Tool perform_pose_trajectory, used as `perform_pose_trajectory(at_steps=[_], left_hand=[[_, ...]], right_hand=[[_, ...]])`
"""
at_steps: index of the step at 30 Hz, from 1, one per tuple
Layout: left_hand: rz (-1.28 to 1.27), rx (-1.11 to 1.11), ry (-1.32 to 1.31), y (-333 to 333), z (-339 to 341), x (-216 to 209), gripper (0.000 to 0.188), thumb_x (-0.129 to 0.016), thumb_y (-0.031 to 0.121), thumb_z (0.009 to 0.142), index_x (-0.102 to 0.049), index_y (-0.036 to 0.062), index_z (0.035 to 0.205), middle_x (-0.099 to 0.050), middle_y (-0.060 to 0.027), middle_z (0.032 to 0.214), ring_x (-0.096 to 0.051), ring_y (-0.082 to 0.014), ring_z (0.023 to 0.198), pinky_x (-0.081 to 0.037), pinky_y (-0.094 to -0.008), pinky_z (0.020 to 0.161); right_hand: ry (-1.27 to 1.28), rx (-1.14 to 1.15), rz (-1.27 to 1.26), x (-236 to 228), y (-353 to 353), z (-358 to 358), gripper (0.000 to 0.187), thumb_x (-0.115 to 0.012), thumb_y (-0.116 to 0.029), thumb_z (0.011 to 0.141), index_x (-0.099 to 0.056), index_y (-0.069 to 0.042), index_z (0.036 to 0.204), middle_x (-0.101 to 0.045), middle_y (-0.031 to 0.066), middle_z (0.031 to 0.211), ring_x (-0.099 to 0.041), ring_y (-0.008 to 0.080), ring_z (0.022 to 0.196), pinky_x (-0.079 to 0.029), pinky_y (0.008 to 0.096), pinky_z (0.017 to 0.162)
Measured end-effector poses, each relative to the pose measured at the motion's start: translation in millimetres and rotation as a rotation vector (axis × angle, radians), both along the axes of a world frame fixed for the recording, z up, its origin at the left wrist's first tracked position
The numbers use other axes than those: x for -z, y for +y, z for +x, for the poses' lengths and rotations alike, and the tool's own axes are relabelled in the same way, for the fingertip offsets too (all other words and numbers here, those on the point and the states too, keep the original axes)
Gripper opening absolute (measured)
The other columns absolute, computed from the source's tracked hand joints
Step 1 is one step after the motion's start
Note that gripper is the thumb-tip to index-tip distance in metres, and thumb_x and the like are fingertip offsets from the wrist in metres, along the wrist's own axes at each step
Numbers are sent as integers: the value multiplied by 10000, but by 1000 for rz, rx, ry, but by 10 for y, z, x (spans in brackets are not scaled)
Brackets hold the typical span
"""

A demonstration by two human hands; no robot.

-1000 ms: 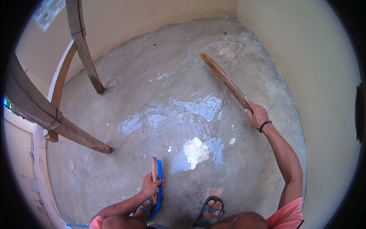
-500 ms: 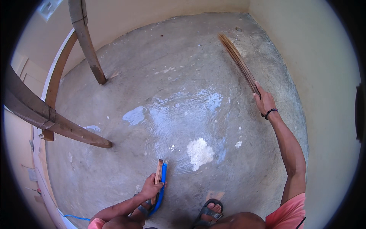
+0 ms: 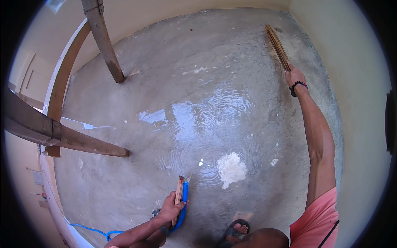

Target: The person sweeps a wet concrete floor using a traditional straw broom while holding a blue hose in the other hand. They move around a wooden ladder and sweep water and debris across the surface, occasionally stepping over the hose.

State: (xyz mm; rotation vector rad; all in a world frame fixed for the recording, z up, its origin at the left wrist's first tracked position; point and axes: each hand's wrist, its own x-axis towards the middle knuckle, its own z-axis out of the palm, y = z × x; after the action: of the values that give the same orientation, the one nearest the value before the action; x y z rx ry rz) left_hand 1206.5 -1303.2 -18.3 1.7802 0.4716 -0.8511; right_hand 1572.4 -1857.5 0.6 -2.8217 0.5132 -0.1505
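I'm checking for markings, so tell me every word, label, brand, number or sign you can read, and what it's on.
None readable. No lettering shows on the blue hose or wooden strip in the left hand, or the stick broom in the right hand.
The grey panel at far left is too small to tell.

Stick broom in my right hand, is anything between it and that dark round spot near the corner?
Nothing visible does: only floor shows between the far end of the stick broom and the dark spot just right of it. The wooden posts stand off to the left.
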Motion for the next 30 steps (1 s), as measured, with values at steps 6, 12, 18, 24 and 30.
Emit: perform_pose_trajectory(at_steps=[6,12,18,24,30], left_hand=[[7,11,4,11,-16,35,196,-615,5,899,-503,3,1060,-686,-81,962,-638,-127,894,-507,-292,822],[20,118,-9,-132,87,-15,205,-625,8,894,-506,-1,1061,-689,-83,961,-645,-128,900,-508,-293,829],[52,175,-41,-175,68,96,213,-636,27,889,-510,-8,1057,-695,-97,962,-655,-136,901,-517,-304,816],[70,183,-70,-86,-75,124,242,-651,63,883,-508,-4,1066,-688,-132,942,-663,-184,886,-518,-332,804],[215,373,-167,-193,-97,-50,324,-679,179,870,-479,-3,1049,-623,-250,908,-644,-371,875,-490,-420,799]], right_hand=[[76,-253,63,205,261,-475,560,-586,-277,908,-459,-255,1453,-666,260,1093,-628,440,1042,-484,507,936],[9,125,20,210,-402,-490,553,-574,-267,908,-472,-194,1447,-674,263,1040,-642,430,1014,-498,492,918],[-68,-83,179,1,-62,-895,552,-578,-270,904,-486,-158,1438,-676,278,1021,-654,432,982,-504,482,877],[186,-689,333,149,865,-2606,595,-638,-273,916,-441,-213,1475,-575,186,822,-604,358,726,-515,453,703],[378,-989,90,262,842,-3691,583,-664,-276,898,-466,-314,1446,-549,140,832,-612,319,709,-527,437,645]])
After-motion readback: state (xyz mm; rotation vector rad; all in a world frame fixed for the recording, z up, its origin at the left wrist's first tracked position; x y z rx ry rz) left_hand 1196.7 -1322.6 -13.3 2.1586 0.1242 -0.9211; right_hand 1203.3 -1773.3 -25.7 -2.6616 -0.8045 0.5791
